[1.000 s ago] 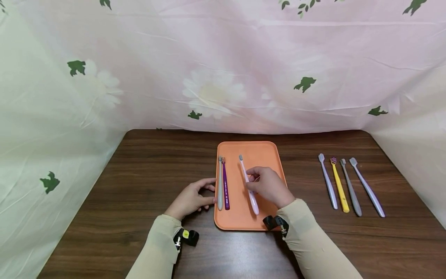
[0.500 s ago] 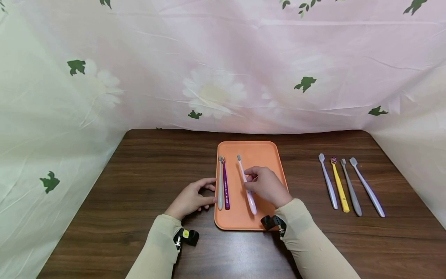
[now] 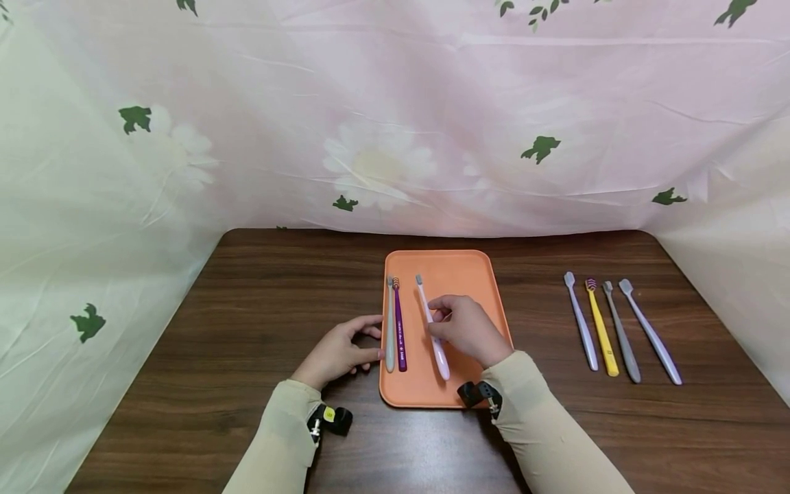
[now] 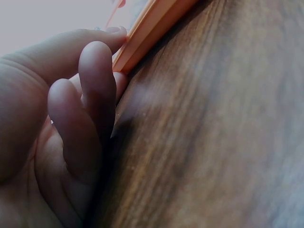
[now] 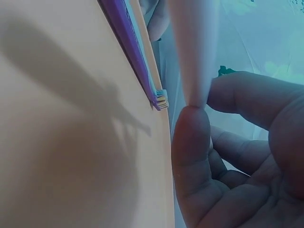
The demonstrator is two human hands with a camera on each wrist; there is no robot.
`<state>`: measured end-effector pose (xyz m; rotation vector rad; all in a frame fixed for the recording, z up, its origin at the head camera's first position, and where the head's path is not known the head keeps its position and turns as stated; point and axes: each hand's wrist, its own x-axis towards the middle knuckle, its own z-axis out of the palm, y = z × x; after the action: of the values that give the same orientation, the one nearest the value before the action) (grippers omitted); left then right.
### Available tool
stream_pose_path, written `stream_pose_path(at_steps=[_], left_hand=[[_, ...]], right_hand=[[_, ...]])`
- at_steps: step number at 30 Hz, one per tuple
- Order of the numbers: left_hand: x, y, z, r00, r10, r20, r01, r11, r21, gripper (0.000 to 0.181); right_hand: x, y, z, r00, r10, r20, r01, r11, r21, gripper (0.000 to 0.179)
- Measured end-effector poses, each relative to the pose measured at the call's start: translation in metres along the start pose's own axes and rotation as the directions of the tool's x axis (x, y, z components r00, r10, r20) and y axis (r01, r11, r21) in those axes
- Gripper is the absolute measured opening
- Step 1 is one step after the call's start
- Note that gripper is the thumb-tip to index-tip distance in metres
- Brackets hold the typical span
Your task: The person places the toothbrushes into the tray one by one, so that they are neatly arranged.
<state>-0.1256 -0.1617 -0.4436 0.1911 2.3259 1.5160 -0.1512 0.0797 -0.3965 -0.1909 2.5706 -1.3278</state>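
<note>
Beige-sleeved, the left hand (image 3: 338, 351) is rested, fingers relaxed, against the left rim of the orange tray (image 3: 457, 267). Past a grey-green toothbrush (image 3: 390, 329) and a purple toothbrush (image 3: 400, 329), the pink toothbrush (image 3: 439, 355) is held above the tray — pinched between thumb and fingers of the right hand (image 3: 472, 329).

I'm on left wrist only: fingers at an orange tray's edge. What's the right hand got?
Observer: The right hand is pinching a pale pink toothbrush.
Operator: Anything lying on the tray?
Observer: Yes, a gray-green toothbrush and a purple toothbrush, side by side along the left edge of the tray.
Operator: Any off it?
Observer: Four in a row on the table, right of the tray: lavender toothbrush, yellow toothbrush, gray toothbrush, then another lavender one.
</note>
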Motion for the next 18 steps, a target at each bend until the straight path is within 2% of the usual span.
stream_pose_path(at_steps=[7,10,18], left_hand=[[-0.018,0.036,-0.003,1.0,0.01,0.019,-0.01,1.0,-0.001,0.058],[-0.016,0.031,-0.002,1.0,0.006,0.016,-0.006,1.0,0.003,0.058],[-0.002,0.003,0.0,1.0,-0.004,0.002,0.004,1.0,-0.002,0.059]], right_hand=[[0.0,-0.002,0.002,1.0,0.022,0.001,-0.022,1.0,0.007,0.032],[0.001,-0.003,0.003,1.0,0.026,-0.001,-0.026,1.0,0.017,0.033],[0.003,-0.003,0.006,1.0,0.021,-0.002,-0.02,1.0,0.02,0.033]])
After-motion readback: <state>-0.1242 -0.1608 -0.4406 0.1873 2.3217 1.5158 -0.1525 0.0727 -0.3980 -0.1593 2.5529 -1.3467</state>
